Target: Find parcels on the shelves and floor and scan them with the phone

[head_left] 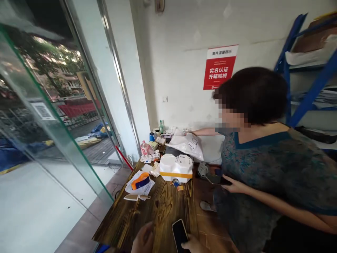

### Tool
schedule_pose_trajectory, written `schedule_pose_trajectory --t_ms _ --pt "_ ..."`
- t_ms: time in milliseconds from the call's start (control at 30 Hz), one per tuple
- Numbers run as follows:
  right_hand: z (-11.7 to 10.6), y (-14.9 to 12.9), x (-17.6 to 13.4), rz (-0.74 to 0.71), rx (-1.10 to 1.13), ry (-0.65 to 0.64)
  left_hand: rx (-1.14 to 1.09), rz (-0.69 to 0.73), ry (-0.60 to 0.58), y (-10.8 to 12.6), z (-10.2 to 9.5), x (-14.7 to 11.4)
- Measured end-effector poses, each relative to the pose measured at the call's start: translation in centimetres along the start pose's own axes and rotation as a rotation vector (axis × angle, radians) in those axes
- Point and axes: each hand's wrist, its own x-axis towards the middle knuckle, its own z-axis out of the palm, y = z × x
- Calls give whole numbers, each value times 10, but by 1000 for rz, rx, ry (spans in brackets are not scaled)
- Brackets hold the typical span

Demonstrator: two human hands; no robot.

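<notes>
My right hand is at the bottom edge, closed around a dark-screened smartphone over the table's near right side. To its left, my left hand is over the wooden table; its fingers are blurred and I cannot make out their pose. Farther up lies a knife with a light blade and tan handle. Beyond it, an orange and dark blue tape dispenser-like object rests on white papers. A white foam box with a yellow band stands at the table's right, with small keys before it.
A person stands at the right, one hand on a white plastic parcel, the other holding a phone. Bottles and small boxes crowd the table's far end. A glass door borders the left; a blue shelf stands at right.
</notes>
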Motion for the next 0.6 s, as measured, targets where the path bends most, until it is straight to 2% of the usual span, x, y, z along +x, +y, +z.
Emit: schedule_pose_trajectory --t_ms 133,267,333,433,467,500,600 --pt "18 -25 120 73 -135 -127 -73 7 11 17 -8 164" --pt "8 -45 205 35 -213 -229 -78 -2 25 32 4 299" --pt "-3 -68 243 -40 -219 -261 -57 -19 43 31 11 356" --pt "-19 -122 318 -257 -207 -250 -12 -67 85 25 20 433" --pt "-22 -142 349 -358 -221 -173 8 -96 98 23 23 457" --pt "-24 -160 383 -389 -231 -144 33 -130 109 22 26 480" --pt "-20 -194 491 -394 -298 -99 138 -239 134 16 38 542"
